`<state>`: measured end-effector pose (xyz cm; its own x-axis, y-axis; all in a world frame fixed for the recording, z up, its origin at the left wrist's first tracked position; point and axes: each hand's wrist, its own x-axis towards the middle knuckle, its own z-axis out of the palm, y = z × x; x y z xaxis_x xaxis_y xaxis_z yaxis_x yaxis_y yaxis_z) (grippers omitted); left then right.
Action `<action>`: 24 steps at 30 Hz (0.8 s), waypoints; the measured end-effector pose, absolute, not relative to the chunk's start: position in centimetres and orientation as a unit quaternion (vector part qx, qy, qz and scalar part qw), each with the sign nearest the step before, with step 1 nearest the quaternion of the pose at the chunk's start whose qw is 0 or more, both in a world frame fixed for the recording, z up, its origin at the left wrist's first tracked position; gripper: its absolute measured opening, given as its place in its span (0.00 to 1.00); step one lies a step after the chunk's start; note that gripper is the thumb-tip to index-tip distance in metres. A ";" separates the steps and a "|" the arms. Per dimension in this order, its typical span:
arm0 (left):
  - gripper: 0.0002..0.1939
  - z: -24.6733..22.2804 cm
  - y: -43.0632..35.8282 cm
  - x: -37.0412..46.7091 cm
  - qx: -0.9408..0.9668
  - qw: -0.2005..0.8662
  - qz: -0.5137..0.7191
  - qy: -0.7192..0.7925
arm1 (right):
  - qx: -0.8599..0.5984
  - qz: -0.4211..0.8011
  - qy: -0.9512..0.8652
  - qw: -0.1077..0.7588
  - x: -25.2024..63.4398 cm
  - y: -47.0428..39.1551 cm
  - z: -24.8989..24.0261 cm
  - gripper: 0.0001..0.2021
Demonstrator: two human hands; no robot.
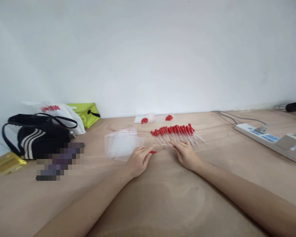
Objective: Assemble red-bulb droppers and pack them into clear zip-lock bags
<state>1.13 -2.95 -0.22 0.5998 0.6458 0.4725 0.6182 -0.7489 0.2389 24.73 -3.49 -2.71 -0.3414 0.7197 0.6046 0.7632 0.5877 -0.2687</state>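
My left hand (138, 161) is closed on a red rubber bulb (153, 152), whose tip sticks out past the fingers. To its right, my right hand (186, 154) is closed with its fingertips on a thin clear glass tube (165, 145). Just beyond the right hand lies a row of several glass droppers (177, 130) with red bulbs pointing away from me. A pile of clear zip bags (122, 143) lies beyond and left of my left hand. Near the wall, two clear bags hold small red bulbs (144, 120).
At the left are a black bag (41, 138), a white plastic bag (76, 120), a green bag (87, 113), a yellow packet (8, 163) and a blurred-out dark object (61, 161). A white power strip (268, 138) with plugs and grey cable lies at the right.
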 end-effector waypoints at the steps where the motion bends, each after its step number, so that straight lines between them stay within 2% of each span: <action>1: 0.15 -0.2 -3.2 1.4 0.903 0.034 0.264 0.338 | -0.448 -0.029 -0.824 0.345 25.5 -4.0 -2.8 0.16; 4: 0.12 -0.2 -3.3 1.9 0.904 0.053 0.259 0.336 | -0.448 -0.018 -0.831 0.329 26.3 -4.8 -2.7 0.17; 12: 0.06 0.3 -3.2 2.0 0.887 0.073 0.273 0.365 | -0.424 0.015 -0.852 0.308 24.0 -5.0 -1.9 0.11; 20: 0.07 0.3 -3.4 2.1 0.881 0.083 0.282 0.372 | -0.409 0.029 -0.857 0.313 23.7 -4.8 -1.9 0.10; 24: 0.08 0.2 -3.5 2.4 0.853 0.139 0.310 0.396 | -0.395 0.016 -0.858 0.327 23.1 -4.9 -1.8 0.11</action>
